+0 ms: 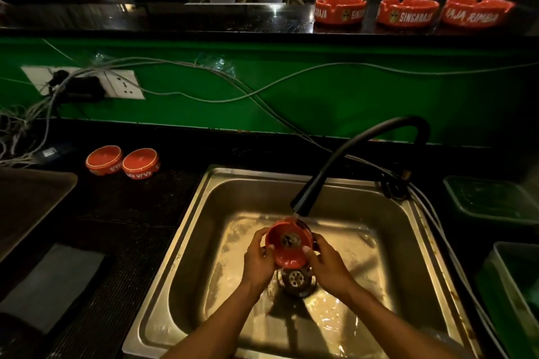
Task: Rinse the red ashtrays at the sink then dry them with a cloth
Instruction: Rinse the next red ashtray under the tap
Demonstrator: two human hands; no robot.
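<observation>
I hold one red ashtray (pixel 288 245) over the steel sink (pixel 186 227), tilted toward me under water running from the black faucet (pixel 358 154). My left hand (pixel 258 256) grips its left side and my right hand (pixel 326 261) grips its right side. Two red ashtrays (pixel 104 160) (pixel 141 162) lie upside down on the dark counter left of the sink. Three more red ashtrays (pixel 339 10) (pixel 407 12) (pixel 477 11) stand upright on the raised bar top at the back right. A grey cloth (pixel 52 285) lies flat on the counter at the near left.
A green wall panel behind the sink carries a wall socket (pixel 116 84) and loose cables (pixel 204 96). A dark tray (pixel 32 201) sits at the left. Green plastic tubs (pixel 493 198) (pixel 516 285) stand right of the sink. The drain (pixel 296 278) lies below my hands.
</observation>
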